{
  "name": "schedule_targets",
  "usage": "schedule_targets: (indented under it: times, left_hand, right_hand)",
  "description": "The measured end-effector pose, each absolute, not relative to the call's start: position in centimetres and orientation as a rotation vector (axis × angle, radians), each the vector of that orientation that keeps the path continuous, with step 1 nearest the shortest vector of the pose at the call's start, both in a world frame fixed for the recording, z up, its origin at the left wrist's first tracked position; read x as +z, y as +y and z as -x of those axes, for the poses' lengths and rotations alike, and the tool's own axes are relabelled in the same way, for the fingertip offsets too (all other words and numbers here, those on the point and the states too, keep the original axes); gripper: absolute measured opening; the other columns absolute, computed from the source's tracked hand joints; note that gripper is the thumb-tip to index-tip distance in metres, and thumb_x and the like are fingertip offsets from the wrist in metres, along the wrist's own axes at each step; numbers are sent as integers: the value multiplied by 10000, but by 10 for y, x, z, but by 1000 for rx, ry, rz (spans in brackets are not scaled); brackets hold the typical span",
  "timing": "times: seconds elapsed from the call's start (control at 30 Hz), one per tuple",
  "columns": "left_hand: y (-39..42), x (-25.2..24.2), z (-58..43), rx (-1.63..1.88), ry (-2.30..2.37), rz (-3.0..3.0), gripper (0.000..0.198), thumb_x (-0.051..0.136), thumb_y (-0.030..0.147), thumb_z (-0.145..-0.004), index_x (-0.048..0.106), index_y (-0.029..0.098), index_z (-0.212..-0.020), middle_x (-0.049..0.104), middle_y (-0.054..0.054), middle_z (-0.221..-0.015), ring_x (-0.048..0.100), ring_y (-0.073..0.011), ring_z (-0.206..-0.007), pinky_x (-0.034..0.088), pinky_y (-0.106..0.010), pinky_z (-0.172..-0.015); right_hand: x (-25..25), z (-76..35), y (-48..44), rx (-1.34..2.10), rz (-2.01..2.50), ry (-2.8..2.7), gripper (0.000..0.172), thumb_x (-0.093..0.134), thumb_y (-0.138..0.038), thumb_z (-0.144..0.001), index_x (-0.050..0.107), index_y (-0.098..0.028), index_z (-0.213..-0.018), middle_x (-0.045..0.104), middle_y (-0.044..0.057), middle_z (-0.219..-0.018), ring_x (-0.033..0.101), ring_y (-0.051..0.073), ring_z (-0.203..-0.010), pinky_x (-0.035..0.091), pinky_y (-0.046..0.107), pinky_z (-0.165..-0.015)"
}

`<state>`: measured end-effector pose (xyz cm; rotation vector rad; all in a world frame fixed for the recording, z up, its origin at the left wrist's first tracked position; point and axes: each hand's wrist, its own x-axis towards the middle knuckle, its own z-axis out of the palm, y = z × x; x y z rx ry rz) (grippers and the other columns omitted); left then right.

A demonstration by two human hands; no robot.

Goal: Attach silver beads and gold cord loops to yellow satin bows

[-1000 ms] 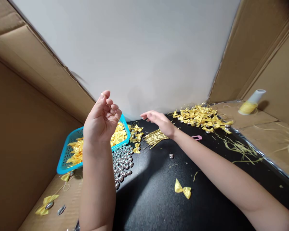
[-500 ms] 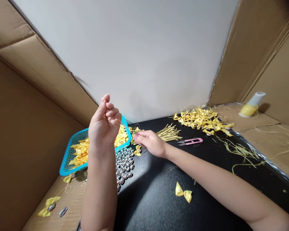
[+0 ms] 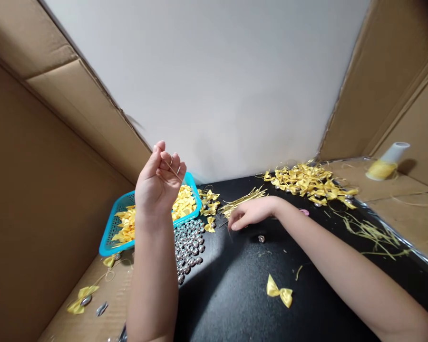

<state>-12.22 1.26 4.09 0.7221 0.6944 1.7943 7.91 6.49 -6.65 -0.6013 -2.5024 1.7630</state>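
Note:
My left hand [image 3: 160, 183] is raised in front of the blue basket [image 3: 110, 216], palm toward me. Its thumb and forefinger are pinched on a thin cord [image 3: 171, 170] that crosses the fingers. My right hand [image 3: 253, 213] is low over the black table, fingers curled downward beside a bundle of gold cords [image 3: 244, 199]. Whatever its fingertips may hold is too fine to make out. Just below that hand lies a single silver bead [image 3: 261, 239]. A yellow satin bow [image 3: 278, 291] lies nearer to me.
Silver beads [image 3: 189, 244] are spread beside the basket of yellow bows. Beaded bows [image 3: 306, 183] are heaped at the back right, near cord scraps [image 3: 371, 228]. Pink snips [image 3: 304, 212] are partly hidden by my right arm. A cord spool [image 3: 387, 161] stands on cardboard at right.
My right hand has moved right, away from the small bows by the basket, to beside the gold cords. My left hand stays raised; its cord now shows. The view has shifted slightly.

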Motion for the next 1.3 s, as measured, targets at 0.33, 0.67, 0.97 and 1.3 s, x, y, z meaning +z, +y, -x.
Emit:
schedule_targets:
  times: [0.33, 0.67, 0.97, 1.3]
  left_hand:
    - [4, 49, 110, 1797, 704, -675, 388, 372, 247, -1024, 664, 252, -768, 649, 83, -513, 648, -73, -535, 507, -215, -609]
    - [7, 39, 80, 1553, 648, -717, 279, 435, 173, -994, 644, 177, -809, 526, 59, -465, 359, -38, -325, 258, -145, -297]
    - [5, 57, 146, 1871, 621, -542, 262, 415, 274, -1012, 593, 195, -836, 584, 47, -437, 242, -77, -331, 201, -188, -288]
    - [3, 53, 155, 1866, 545, -570, 277, 572, 257, -942, 563, 268, -1219, 621, 66, -479, 252, -69, -361, 207, -191, -294]
  right_hand:
    - [-54, -63, 59, 1601, 727, -1679, 245, 509, -302, -919, 646, -173, -1077, 674, 91, -1163, 574, 195, -1129, 371, 415, -1034]
    - [-42, -39, 23, 1986, 202, -1364, 320, 470, -328, -959, 501, -183, -675, 356, -88, -494, 324, 64, -444, 328, 222, -528]
    - [-40, -75, 48, 2355, 487, -1743, 229, 582, -326, -870, 669, -121, -816, 685, 26, -728, 656, 101, -625, 528, 240, -623]
    - [-40, -72, 44, 2512, 561, -1665, 232, 575, -292, -857, 720, -111, -862, 751, 92, -817, 723, 179, -771, 571, 303, -707]
